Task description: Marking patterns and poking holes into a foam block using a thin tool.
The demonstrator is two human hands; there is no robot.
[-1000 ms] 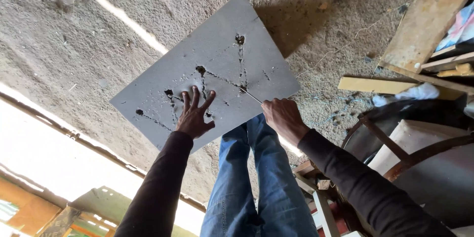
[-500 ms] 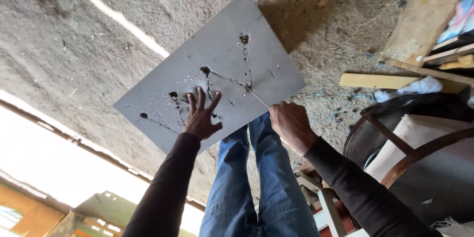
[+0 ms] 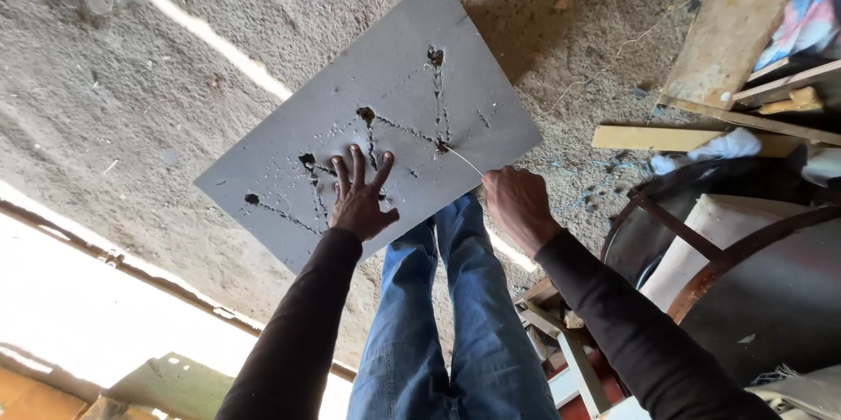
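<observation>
Two hands: left hand (image 3: 359, 201) flat on grey board (image 3: 385, 87).

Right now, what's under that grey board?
The grey board rests on the jeans-clad legs above the gritty floor. Whatever is directly beneath it is hidden.

The setting was a rough outdoor work yard or building site, shown by the coarse grey concrete ground (image 3: 131, 78) strewn with grit and debris. Offcuts of pale wooden plank (image 3: 653, 137) and a worn plywood sheet (image 3: 736, 30) lay at the edge, beside a rusty round metal drum (image 3: 753, 297). A flat grey fibre-cement board (image 3: 385, 113), pierced with rough holes and scored lines, lay directly on the ground as a work surface rather than on any bench.
</observation>
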